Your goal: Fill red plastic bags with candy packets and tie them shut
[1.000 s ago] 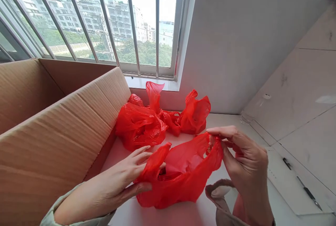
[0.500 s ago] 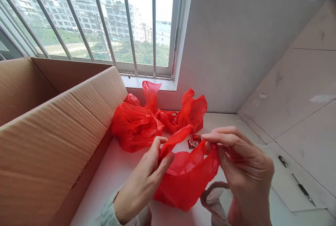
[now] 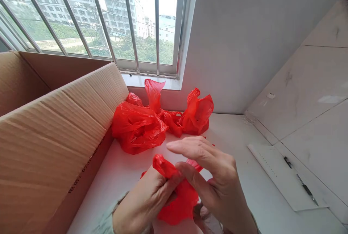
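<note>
while hands flank its top, the bag (red) droops below.

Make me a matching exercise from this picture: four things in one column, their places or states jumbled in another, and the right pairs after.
Things:
1. cardboard box
2. pen
3. nearest red bag
4. metal bars

Places or states:
A. held in the left hand
B. standing across the window
C. open at the top
D. lying on the white sheet

Pairs: 1-C, 2-D, 3-A, 4-B
</note>
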The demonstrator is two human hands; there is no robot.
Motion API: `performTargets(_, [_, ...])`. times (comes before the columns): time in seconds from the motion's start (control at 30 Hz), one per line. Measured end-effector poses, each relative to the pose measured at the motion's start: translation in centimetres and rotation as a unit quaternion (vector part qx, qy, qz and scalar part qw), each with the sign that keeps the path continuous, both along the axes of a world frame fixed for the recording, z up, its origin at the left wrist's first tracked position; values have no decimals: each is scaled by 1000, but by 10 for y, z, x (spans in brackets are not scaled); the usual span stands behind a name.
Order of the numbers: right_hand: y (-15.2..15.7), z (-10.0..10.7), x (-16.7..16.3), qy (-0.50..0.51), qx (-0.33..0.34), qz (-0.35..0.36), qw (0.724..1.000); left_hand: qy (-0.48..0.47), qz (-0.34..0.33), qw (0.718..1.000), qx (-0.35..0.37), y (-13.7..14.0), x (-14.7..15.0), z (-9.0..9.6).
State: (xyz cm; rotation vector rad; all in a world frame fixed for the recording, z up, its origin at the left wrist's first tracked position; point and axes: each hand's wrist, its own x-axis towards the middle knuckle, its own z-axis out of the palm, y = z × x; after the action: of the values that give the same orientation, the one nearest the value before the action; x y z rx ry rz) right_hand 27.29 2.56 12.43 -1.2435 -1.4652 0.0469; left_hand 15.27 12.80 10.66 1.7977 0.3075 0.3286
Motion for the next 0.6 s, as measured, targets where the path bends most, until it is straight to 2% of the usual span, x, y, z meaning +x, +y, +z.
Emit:
performTargets(0.1, [-4, -1, 17, -12, -79, -97, 992, 19, 1, 993, -118, 12, -4, -6])
performTargets(0.2, [-7, -1, 23, 25, -107, -111, 988, 19, 10, 981, -192, 22, -7, -9])
performTargets(0.27, [-8, -1, 19, 31, -103, -70, 992, 12, 25, 979, -204, 26, -6, -7])
performTargets(0.37, [-7, 0, 11, -47, -145, 63, 986, -10, 3, 978, -207, 28, -6, -1])
performTargets(0.43, [-7, -1, 10, -114, -190, 113, 969, -40, -39, 979, -194, 30, -6, 2])
performTargets(0.5, [-6, -2, 13, -137, -208, 106, 963, -59, -69, 985, -144, 32, -7, 2])
performTargets(0.6, [-4, -4, 22, -60, -157, 52, 984, -56, -90, 994, 11, 34, -9, -3])
